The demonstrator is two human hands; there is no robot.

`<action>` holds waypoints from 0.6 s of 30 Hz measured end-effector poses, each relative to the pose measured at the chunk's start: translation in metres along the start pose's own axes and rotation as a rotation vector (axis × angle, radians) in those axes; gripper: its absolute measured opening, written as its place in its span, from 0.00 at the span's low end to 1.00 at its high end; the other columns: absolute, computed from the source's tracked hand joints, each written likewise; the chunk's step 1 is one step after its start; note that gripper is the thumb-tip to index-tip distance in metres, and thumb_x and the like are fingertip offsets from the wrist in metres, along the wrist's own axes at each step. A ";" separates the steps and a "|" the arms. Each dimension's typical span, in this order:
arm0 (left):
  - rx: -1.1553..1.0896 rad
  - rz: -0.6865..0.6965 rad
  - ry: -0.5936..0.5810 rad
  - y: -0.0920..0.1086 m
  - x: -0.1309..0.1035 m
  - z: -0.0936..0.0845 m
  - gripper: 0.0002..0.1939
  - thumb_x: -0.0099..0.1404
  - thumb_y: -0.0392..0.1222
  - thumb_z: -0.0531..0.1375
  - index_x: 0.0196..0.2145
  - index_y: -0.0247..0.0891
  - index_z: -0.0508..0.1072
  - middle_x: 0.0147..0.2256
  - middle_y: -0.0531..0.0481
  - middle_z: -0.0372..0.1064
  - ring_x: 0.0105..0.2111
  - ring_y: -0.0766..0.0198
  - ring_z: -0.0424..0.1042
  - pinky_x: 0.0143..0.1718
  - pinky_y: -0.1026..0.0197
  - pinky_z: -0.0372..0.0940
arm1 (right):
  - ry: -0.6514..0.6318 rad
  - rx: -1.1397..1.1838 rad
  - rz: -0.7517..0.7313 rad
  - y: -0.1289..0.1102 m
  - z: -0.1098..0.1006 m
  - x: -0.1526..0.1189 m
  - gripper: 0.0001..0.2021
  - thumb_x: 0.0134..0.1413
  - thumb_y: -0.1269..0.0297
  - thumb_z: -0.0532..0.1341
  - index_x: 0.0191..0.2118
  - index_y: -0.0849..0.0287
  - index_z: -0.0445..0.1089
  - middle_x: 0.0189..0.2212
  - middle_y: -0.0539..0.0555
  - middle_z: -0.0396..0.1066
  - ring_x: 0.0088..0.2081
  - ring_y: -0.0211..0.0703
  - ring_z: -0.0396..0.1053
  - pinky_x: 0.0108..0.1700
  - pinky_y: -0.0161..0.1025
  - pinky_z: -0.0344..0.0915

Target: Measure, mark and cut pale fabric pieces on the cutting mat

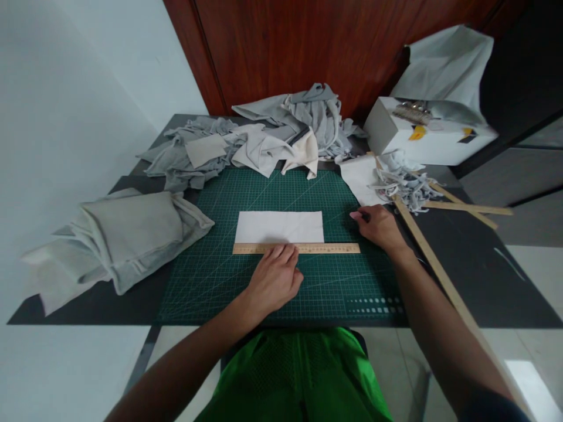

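Crosswise, a ruler lies under fingertips of the left hand.

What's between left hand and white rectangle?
Head view: wooden ruler, along the near edge of the white rectangle, left hand resting on it.

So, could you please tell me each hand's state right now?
Left hand: open, fingertips on the ruler.
Right hand: closed on a small dark object, unclear what.
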State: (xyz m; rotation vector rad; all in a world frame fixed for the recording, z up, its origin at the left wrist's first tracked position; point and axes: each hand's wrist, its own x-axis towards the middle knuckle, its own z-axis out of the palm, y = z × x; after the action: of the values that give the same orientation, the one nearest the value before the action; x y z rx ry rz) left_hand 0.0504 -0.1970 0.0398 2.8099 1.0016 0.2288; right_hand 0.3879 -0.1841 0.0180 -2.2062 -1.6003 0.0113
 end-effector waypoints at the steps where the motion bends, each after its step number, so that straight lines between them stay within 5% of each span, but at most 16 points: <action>1: 0.002 0.004 0.004 0.000 0.001 0.000 0.22 0.74 0.40 0.53 0.61 0.28 0.71 0.59 0.38 0.71 0.59 0.49 0.67 0.62 0.48 0.62 | 0.002 0.020 0.007 0.001 0.001 0.000 0.14 0.62 0.56 0.63 0.42 0.62 0.80 0.41 0.66 0.79 0.42 0.56 0.76 0.48 0.48 0.71; 7: -0.003 -0.002 0.011 0.002 -0.001 -0.001 0.23 0.73 0.41 0.53 0.62 0.32 0.70 0.59 0.40 0.71 0.57 0.49 0.66 0.58 0.45 0.62 | 0.017 0.290 0.047 -0.007 -0.012 -0.003 0.11 0.58 0.54 0.67 0.36 0.57 0.75 0.34 0.58 0.79 0.37 0.51 0.76 0.42 0.46 0.71; 12: -0.011 -0.021 0.000 0.005 -0.001 -0.002 0.28 0.72 0.42 0.54 0.68 0.37 0.64 0.59 0.43 0.70 0.57 0.47 0.65 0.56 0.43 0.61 | -0.247 0.683 -0.143 -0.050 -0.025 -0.010 0.14 0.64 0.49 0.64 0.42 0.55 0.75 0.31 0.53 0.79 0.29 0.44 0.74 0.33 0.40 0.69; 18: 0.026 -0.032 -0.033 0.007 -0.001 0.000 0.27 0.73 0.45 0.53 0.68 0.39 0.64 0.58 0.42 0.70 0.56 0.46 0.64 0.54 0.42 0.60 | -0.361 0.597 -0.437 -0.098 -0.015 -0.005 0.07 0.65 0.61 0.62 0.38 0.55 0.76 0.33 0.51 0.78 0.33 0.42 0.73 0.37 0.38 0.67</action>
State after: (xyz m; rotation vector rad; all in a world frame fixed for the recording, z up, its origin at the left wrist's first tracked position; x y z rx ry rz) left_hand 0.0544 -0.2032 0.0415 2.8085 1.0488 0.1663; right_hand 0.3010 -0.1690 0.0625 -1.4282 -1.9193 0.6980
